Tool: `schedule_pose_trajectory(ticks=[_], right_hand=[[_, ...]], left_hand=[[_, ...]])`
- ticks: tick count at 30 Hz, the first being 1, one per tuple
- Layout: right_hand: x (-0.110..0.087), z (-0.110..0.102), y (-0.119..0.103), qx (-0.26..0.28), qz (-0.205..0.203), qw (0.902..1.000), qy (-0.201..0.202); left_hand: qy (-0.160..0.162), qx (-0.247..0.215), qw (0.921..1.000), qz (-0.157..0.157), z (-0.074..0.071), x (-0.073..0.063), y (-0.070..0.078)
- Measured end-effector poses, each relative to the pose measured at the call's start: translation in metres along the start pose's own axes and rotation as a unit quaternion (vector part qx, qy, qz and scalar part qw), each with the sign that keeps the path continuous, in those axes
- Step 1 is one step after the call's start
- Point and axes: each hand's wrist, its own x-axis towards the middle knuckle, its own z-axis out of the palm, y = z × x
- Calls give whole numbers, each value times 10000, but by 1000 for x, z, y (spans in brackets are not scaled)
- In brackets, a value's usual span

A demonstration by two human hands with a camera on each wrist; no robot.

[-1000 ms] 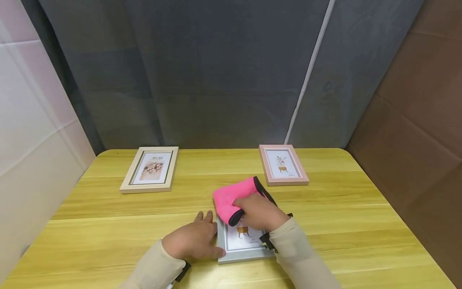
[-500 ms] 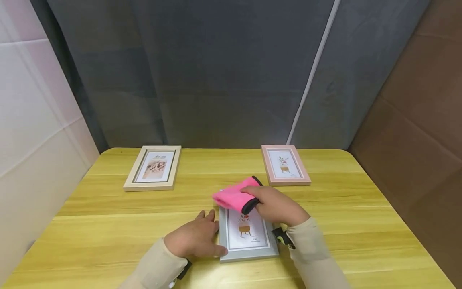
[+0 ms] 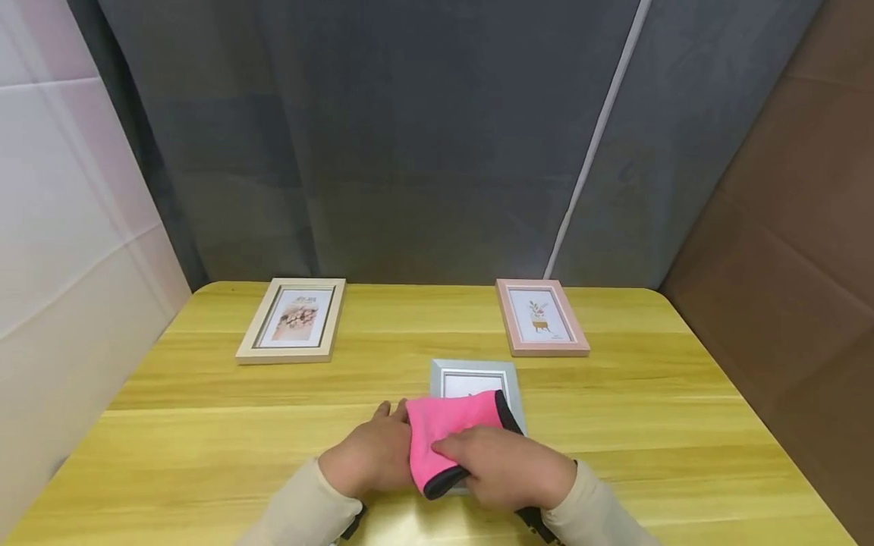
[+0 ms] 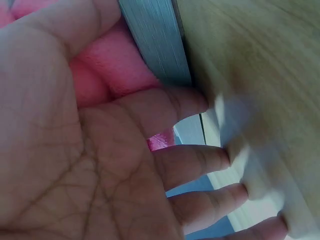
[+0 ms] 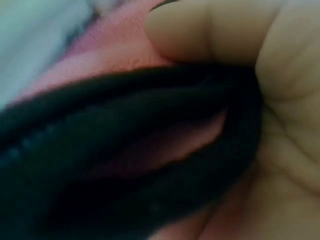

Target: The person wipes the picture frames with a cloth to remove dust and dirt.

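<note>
A silver-grey picture frame [image 3: 517,394] lies flat on the table, its lower part hidden under a folded pink cloth [image 3: 444,421] with black edging. My right hand [image 3: 508,466] grips the cloth, thumb on top, over the frame's lower left part. In the right wrist view the cloth's black edging [image 5: 200,165] runs into the palm beneath the fingers. My left hand [image 3: 375,455] is at the frame's left side, its fingers spread. In the left wrist view the fingertips [image 4: 215,159] rest on the table beside the frame's edge [image 4: 165,50].
A cream picture frame [image 3: 331,315] lies at the back left of the wooden table [image 3: 205,447]. Toward the back right lies a pink picture frame [image 3: 505,315]. A dark curtain [image 3: 410,152] hangs behind the table, with a brown panel [image 3: 785,212] at the right.
My right hand has drawn the cloth down from the frame's upper end to its lower left part, uncovering the top edge. My left hand stays at the frame's left side.
</note>
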Motion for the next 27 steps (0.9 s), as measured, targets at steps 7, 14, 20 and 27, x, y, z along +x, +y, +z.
schedule_pose_trajectory(ticks=[7,14,20,27], right_hand=[[5,10,-5,-602,339,9975,-156],[38,2,17,-458,982,9940,-115],[56,-8,36,122,1390,9898,-296],[21,-10,26,357,554,9977,-143]], left_hand=[[-38,177,9996,-200,0,0,3],[-245,-78,9988,-419,-1,1,3],[-229,-6,9985,-504,-3,0,3],[-67,-256,9988,-401,0,0,2]])
